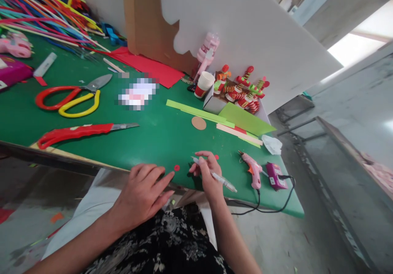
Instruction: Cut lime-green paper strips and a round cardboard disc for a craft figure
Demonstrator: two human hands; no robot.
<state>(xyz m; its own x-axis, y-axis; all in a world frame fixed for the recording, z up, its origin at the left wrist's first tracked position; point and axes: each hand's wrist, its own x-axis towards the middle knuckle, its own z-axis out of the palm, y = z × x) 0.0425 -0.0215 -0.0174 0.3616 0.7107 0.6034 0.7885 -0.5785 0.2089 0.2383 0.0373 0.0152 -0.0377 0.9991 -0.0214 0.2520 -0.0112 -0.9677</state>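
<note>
My right hand (211,178) grips a whitish, partly clear pen (224,181) over the front of the green table (153,143). The pen slants, its tip up and to the left. On the tabletop between my hands is a small red ring-shaped piece (177,167). My left hand (147,188) lies palm down at the table's front edge, fingers stretched out, holding nothing; its index fingertip is close to the red piece. Just beyond my right hand lies another small red scrap (216,157), partly hidden by it.
Scissors (92,88) and a red-handled craft knife (92,133) lie left. A pink glue gun (251,169) with a trailing cord and a purple box (276,176) are right. Behind are green paper strips (199,112), a cardboard disc (199,123), a paper cup (204,84) and boxed red-green figures (242,88).
</note>
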